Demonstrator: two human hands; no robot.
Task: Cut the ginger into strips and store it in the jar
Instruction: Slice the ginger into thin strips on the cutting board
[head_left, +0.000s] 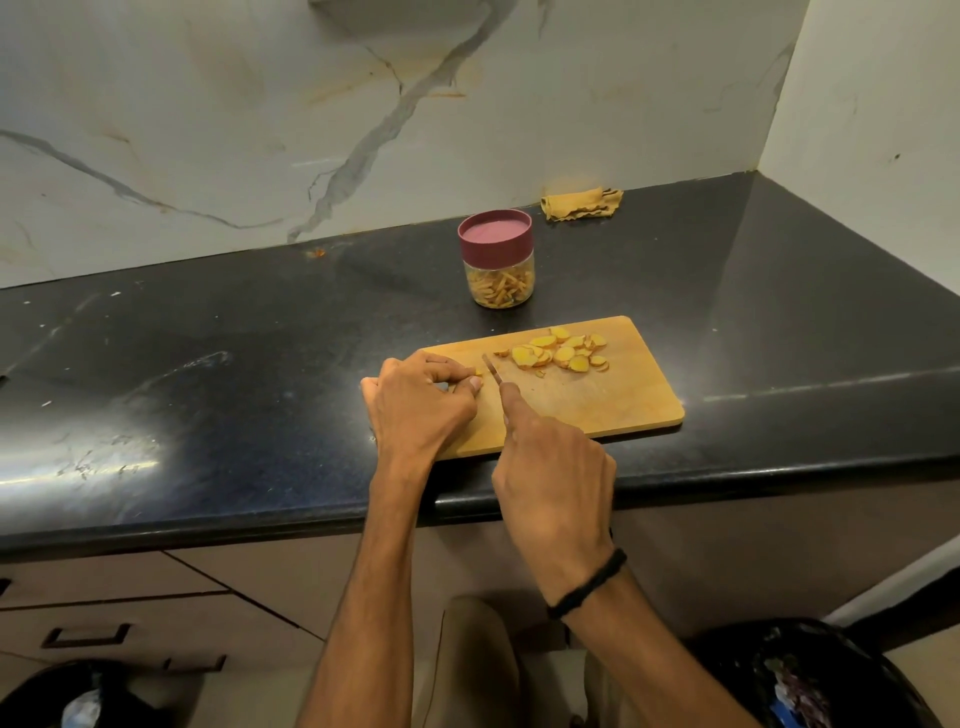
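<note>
On the glossy black counter (208, 364) below a marble wall (208, 130), left fingers (447, 371) pinch a ginger piece (477, 372), right fingers (511, 402) grip a knife (492, 368).

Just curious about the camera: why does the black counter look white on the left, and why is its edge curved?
Head view: the white patch on the countertop is glare, probably a lamp reflected in polished stone; the bowed edge is wide-angle distortion; the jar and ginger slices look sharp.
</note>
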